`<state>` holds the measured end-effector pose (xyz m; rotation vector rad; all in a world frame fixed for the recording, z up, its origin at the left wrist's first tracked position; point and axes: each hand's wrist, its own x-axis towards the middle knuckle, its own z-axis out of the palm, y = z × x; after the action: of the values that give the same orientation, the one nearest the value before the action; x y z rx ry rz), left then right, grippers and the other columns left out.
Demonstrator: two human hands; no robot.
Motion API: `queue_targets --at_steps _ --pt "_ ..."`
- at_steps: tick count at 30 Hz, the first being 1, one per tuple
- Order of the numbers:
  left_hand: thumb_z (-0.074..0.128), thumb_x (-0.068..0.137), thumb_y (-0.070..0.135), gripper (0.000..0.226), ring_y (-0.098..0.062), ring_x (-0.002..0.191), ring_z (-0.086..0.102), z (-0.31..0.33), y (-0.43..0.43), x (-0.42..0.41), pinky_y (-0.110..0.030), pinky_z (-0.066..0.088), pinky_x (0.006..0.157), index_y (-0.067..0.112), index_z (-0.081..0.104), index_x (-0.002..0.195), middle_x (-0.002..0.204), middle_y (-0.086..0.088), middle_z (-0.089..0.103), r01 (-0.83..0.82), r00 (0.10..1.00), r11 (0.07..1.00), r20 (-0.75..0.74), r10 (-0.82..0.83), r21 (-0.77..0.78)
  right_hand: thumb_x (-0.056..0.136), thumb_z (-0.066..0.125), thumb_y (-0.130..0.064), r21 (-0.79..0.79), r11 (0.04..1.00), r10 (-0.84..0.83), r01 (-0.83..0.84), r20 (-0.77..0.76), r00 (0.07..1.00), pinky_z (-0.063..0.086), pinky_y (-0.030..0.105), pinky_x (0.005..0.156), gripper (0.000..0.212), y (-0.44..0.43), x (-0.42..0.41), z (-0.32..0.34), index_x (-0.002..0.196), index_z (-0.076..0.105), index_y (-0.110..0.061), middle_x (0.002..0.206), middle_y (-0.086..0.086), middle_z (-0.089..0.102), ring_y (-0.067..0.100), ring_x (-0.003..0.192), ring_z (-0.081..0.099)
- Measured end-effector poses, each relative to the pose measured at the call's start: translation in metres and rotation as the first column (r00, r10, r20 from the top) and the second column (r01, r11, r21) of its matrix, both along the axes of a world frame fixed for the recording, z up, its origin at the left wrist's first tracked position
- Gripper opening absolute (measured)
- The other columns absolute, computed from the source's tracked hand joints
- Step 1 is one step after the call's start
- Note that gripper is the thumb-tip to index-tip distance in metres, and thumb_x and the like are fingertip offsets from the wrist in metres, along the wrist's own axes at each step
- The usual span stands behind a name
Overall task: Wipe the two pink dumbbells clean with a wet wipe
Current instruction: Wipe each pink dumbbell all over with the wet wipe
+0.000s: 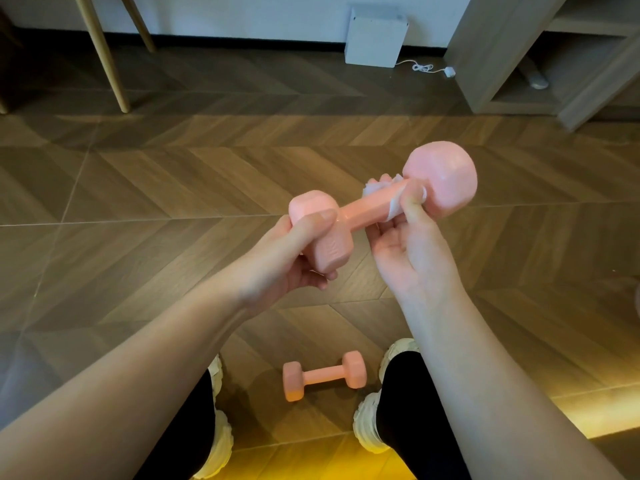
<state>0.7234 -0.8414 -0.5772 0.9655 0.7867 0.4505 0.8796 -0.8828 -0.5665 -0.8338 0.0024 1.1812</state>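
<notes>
Floor: wood-pattern floor [173, 188] under me, a white box [375, 38] at the far wall.
Held dumbbell [367, 209]: in the air before me, smooth and shiny, I judge it hard, a little heavy, slippery where wet.
Left hand [294, 258]: grip closed around the near head, best place to hold.
Right hand [412, 247]: thumb and fingers pinch the wet wipe [391, 211] around the handle, beside the far head.
Second dumbbell [323, 375]: lying on the floor between my shoes.

Both forearms bare, no sleeves, watch or rings visible. Black trousers [408, 410] on both legs, lower frame. Chunky white sneakers [369, 424] with thick ridged soles, lower centre.
</notes>
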Motion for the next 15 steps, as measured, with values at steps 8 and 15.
queue_targets --at_steps 8,15 --pt "0.045 0.086 0.041 0.047 -0.019 0.068 0.054 0.005 -0.003 -0.002 -0.032 0.041 0.061 0.008 0.058 0.117 0.088 -0.011 0.06 0.056 0.979 0.998 0.196 -0.052 -0.015 0.074 0.068 -0.033 -0.084 0.97 0.245 -0.23 0.278 0.929 0.047 0.031 0.048 0.039 -0.006 -0.034 0.002 0.111 0.066 -0.02 0.108 -0.002 0.076 0.02 0.101 0.072" --pt "0.063 0.072 0.049 0.079 -0.018 0.081 0.058 -0.004 0.003 -0.006 -0.029 0.049 0.063 0.009 0.042 0.137 0.106 -0.013 0.058 0.093 0.993 0.99 0.068 -0.1 0.107 0.071 0.069 -0.025 -0.088 0.979 0.198 -0.185 0.182 0.963 0.056 0.03 0.061 0.055 -0.01 -0.036 0.0 0.124 0.061 -0.012 0.118 0.008 0.072 0.021 0.105 0.069"
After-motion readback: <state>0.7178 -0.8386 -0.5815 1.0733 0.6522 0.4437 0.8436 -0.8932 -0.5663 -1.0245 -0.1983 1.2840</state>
